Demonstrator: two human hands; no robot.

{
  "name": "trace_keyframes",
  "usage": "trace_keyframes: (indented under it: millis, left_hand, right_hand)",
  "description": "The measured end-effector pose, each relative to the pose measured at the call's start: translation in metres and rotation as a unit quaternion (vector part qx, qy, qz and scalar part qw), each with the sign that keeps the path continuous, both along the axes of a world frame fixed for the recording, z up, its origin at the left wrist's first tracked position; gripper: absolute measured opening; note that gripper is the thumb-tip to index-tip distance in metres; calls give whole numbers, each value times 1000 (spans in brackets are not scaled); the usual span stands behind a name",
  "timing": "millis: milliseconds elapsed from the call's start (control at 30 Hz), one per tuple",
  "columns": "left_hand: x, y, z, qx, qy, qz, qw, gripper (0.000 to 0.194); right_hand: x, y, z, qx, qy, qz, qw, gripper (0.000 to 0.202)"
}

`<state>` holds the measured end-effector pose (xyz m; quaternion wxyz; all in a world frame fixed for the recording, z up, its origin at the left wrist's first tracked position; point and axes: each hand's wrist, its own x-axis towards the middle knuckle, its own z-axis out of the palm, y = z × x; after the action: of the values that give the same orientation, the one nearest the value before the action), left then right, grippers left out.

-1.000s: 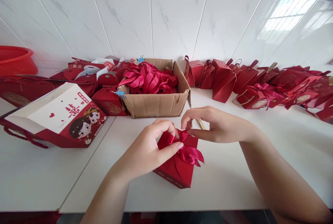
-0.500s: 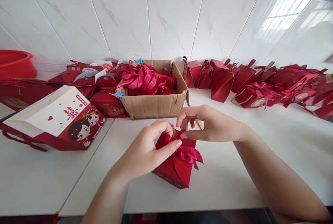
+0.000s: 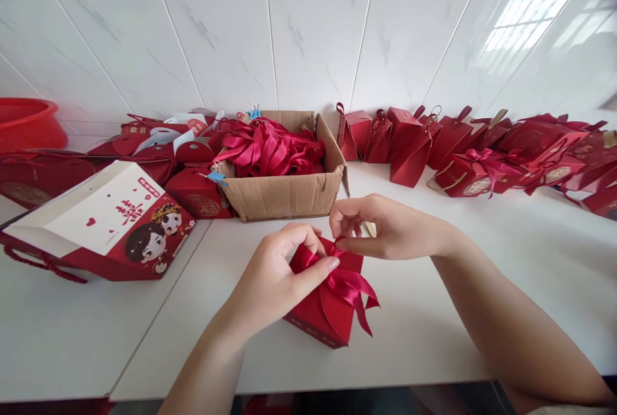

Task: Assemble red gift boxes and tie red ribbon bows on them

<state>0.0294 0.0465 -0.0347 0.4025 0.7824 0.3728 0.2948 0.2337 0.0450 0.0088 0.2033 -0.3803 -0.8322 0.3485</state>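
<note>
A small red gift box [image 3: 315,318] with curved top flaps sits on the white table before me. A shiny crimson ribbon [image 3: 354,286] lies across its top, with loops and tails hanging over the right side. My left hand [image 3: 284,267] is closed at the box's top, thumb and fingers on the ribbon near its middle. Just to the right, my right hand [image 3: 380,229] pinches a bit of the same ribbon between thumb and index finger. The fingers partly hide the ribbon's centre.
Behind the box stands a cardboard box [image 3: 284,196] full of crimson ribbons [image 3: 274,148]. A larger printed gift box [image 3: 159,235] lies at left, near a red basin [image 3: 33,123]. Several red gift boxes [image 3: 407,151] line the tiled wall.
My right hand has lifted slightly, drawing up a bit of ribbon in its pinch. One ribbon tail hangs lower on the right side. My left hand stays nearly in place.
</note>
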Motion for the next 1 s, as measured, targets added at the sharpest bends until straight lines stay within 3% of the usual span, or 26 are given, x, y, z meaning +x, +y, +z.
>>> trace_keyframes:
  millis: [367, 567, 700, 833, 1000]
  left_hand:
    - [-5, 2, -2, -13, -21, -28, 999, 38]
    - [-1, -1, 1, 6, -10, -5, 1000, 33]
    - [0, -3, 1, 17, 10, 16, 1000, 31]
    - [1, -3, -1, 24, 16, 27, 999, 31]
    - [2, -5, -1, 33, 6, 32, 999, 33]
  right_hand:
    - [15, 1, 7, -4, -26, -42, 999, 8]
    - [14, 5, 7, -17, -14, -41, 999, 13]
    - [17, 8, 5, -65, -61, -49, 995, 22]
    - [20, 12, 2, -106, -110, -17, 988, 26]
    - [16, 13, -4, -92, -63, 1, 994, 28]
